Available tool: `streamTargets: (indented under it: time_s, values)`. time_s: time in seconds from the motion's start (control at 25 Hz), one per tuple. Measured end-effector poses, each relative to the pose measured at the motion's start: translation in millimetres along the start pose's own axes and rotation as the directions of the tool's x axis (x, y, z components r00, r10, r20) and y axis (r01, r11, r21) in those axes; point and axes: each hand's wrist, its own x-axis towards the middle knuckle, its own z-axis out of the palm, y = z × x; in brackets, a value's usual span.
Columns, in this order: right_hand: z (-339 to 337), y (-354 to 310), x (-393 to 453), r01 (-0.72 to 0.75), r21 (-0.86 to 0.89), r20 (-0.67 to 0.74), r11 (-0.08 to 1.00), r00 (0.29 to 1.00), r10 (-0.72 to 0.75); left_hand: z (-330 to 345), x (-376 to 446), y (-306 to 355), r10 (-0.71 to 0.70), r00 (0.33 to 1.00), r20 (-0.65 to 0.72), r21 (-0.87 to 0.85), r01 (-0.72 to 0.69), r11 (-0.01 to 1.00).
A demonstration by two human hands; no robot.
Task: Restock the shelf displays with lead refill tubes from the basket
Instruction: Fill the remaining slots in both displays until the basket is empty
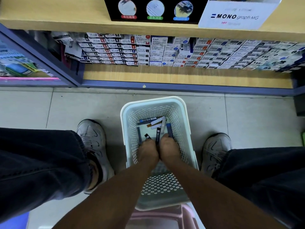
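Note:
A pale perforated basket [153, 103] stands on the floor between my feet. Several lead refill tubes [158, 123], dark blue, black and white, lie at its bottom. Both my hands reach down inside it, side by side. My left hand [147, 150] has its fingers curled down among the tubes, with a black tube [147, 136] sticking out just beyond it. My right hand [169, 147] curls round a dark blue tube [169, 129]. Another dark tube [158, 134] stands up between the two hands; which hand holds it is hidden.
The low wooden shelf [181, 73] ahead carries stacked rows of small refill boxes [148, 50]. Above it, a shelf edge bears a white MONO graph display box [237, 15] and a black display card [153, 9]. A pink stool [165, 217] sits below the basket. My shoes flank the basket.

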Motion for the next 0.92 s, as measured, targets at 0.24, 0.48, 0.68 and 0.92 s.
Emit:
streamTargets:
  time_s: [0.24,0.48,0.68,0.92]
  values:
    - [-2,0,-5,0.006,0.097,-0.078,0.995,0.997,0.002,-8,0,1,0.029,0.998,0.048,-0.038,-0.027,0.999]
    - [-14,-5,4,-0.078,0.421,-0.086,0.904,0.988,0.126,-29,16,9,-0.171,0.981,-0.087,-0.349,0.131,0.928]
    - [-17,-12,7,-0.121,0.508,-0.087,0.853,0.978,0.191,-29,18,17,-0.351,0.928,-0.122,-0.493,0.25,0.833]
    - [-12,-13,15,-0.226,0.602,0.063,0.766,0.969,0.237,-24,27,15,-0.39,0.919,0.05,-0.714,0.306,0.63]
